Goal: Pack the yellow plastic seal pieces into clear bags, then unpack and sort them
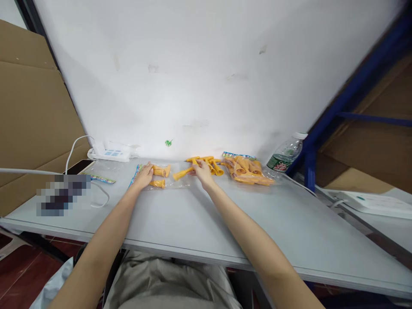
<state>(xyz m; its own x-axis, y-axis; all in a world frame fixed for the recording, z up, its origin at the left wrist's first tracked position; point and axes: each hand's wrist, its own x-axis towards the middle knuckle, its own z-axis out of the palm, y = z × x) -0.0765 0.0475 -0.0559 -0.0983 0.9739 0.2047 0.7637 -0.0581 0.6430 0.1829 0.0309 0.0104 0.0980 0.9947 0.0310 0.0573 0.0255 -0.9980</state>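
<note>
My left hand (145, 175) is closed at the printed end of a clear plastic bag (174, 182) lying flat on the table. Inside the bag are yellow plastic toy horns (158, 183), partly hidden by my fingers. In my right hand (203, 171) is another yellow toy horn (182, 173), its ribbed end pointing left over the open side of the bag. Just beyond my right hand, several loose yellow horns (216, 166) lie in a small heap against the wall.
Further right lies a filled bag of yellow horns (246, 169), beside a leaning clear bottle (286, 154). At the left are a power strip (111, 153), a phone (80, 166), white cables and another flat bag (103, 179). A cardboard box (32, 111) borders the left side; blue frame posts (310, 167) stand right.
</note>
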